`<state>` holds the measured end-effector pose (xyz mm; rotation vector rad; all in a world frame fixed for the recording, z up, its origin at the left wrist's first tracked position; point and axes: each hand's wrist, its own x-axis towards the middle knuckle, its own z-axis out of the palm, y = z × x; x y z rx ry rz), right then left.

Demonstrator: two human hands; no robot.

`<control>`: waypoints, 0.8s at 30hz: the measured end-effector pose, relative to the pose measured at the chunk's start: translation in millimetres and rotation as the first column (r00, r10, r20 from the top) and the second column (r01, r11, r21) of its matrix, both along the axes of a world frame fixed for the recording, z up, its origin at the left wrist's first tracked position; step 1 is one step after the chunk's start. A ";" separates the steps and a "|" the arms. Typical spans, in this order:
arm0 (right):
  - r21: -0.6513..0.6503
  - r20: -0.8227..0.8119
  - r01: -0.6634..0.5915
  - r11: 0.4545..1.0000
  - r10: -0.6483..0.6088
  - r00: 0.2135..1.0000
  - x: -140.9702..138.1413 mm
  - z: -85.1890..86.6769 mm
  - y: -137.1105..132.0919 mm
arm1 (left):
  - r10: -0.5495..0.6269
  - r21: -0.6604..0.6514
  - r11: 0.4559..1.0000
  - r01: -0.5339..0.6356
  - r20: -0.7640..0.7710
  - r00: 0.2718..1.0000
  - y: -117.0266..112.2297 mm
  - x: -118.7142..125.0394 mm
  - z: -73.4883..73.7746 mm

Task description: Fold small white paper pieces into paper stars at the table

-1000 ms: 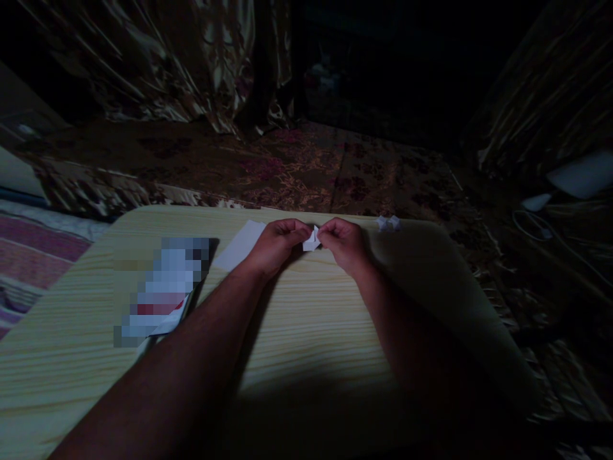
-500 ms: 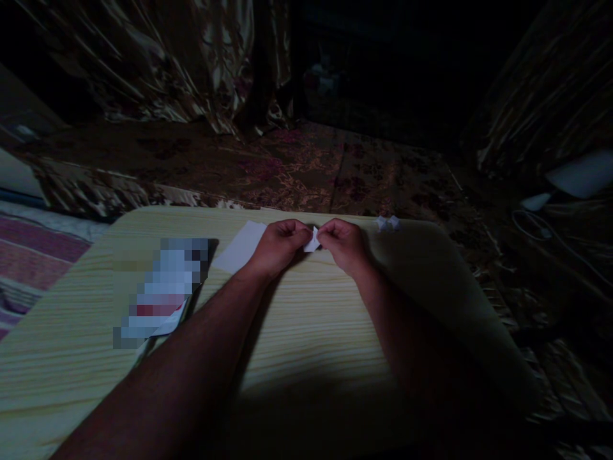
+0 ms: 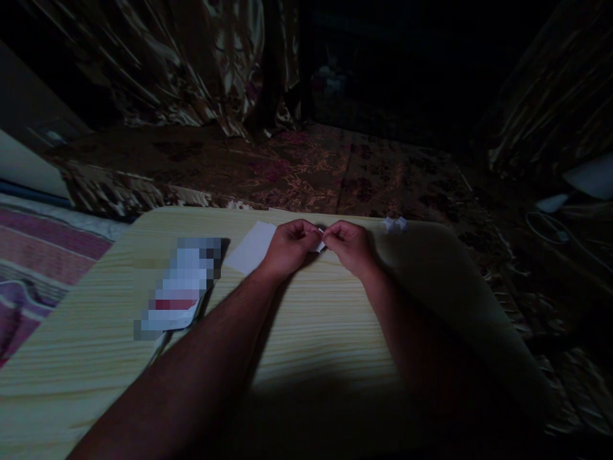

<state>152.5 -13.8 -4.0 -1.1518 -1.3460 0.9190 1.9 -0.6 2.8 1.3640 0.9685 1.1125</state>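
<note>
My left hand [image 3: 290, 246] and my right hand [image 3: 349, 246] meet near the far edge of a pale wooden table [image 3: 306, 332]. Both pinch a small folded piece of white paper [image 3: 318, 245] between their fingertips; only a sliver of it shows. A flat white sheet of paper [image 3: 251, 248] lies on the table just left of my left hand, partly under it. Two tiny folded white paper pieces [image 3: 395, 223] rest at the far edge, to the right of my right hand.
A blurred rectangular item with a red band [image 3: 179, 287] lies on the left part of the table. Patterned dark carpet [image 3: 306, 166] and shiny curtains [image 3: 158, 70] lie beyond. A striped cloth [image 3: 33, 249] is at left, white objects and a cable [image 3: 555, 211] at right.
My hands have closed in on each other, so less of the small folded paper shows. The view has shifted slightly left.
</note>
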 end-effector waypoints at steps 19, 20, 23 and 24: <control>0.005 0.010 -0.051 0.999 0.051 0.999 -0.1 2.3 -1.7 | 0.004 0.004 1.000 -0.004 0.025 1.000 -0.1 -0.8 -1.5; 0.002 0.015 -0.055 0.998 0.055 0.998 -0.2 2.6 -1.9 | -0.002 0.007 1.000 0.002 0.027 1.000 -0.1 -1.1 -1.7; -0.015 0.029 -0.066 0.998 0.066 0.997 0.0 2.7 -2.4 | -0.021 0.012 1.000 0.020 0.034 0.999 0.3 -2.0 -2.2; -0.020 0.033 -0.066 0.998 0.066 0.997 0.1 2.5 -2.5 | -0.024 0.010 1.000 0.023 0.039 0.999 0.6 -2.3 -2.4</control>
